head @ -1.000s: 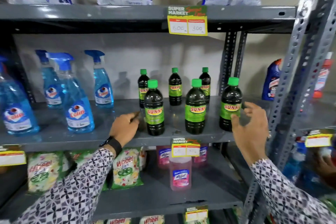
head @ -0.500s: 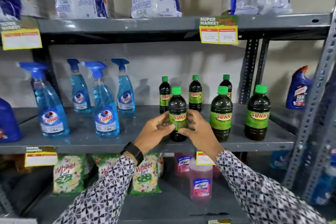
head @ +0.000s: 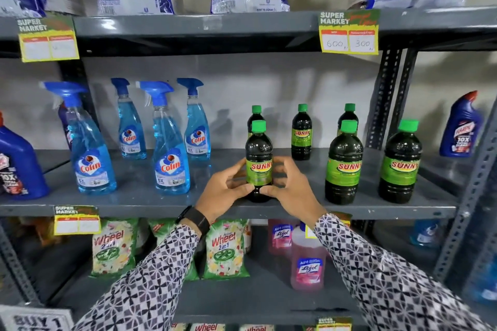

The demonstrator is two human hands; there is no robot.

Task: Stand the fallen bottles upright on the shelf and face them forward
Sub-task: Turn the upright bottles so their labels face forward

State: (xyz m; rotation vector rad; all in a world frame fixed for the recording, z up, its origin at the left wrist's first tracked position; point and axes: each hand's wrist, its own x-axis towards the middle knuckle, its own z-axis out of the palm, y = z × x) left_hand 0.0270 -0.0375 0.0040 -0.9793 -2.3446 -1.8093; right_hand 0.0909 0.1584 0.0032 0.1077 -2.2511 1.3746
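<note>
Several dark Sunny bottles with green caps stand upright on the grey middle shelf [head: 295, 209]. Both hands clasp the front left Sunny bottle [head: 259, 153] at its lower half; its label faces me. My left hand [head: 224, 188] wraps its left side and my right hand [head: 290, 188] its right side. Two more front bottles [head: 343, 166] [head: 400, 164] stand to the right, labels forward. Behind them stand three back bottles [head: 301, 131]; the left and right ones are partly hidden.
Blue Colin spray bottles [head: 170, 142] stand left of the Sunny bottles. Blue Harpic bottles [head: 461, 129] sit at the far right and far left. Detergent bags fill the top shelf. Wheel packets [head: 226, 247] and pink Lizol bottles [head: 308, 263] lie on the shelf below. A steel upright [head: 473, 188] is at right.
My right hand left the far right bottle and came to the front left one. Both hands now hold that bottle. The view has shifted left and closer.
</note>
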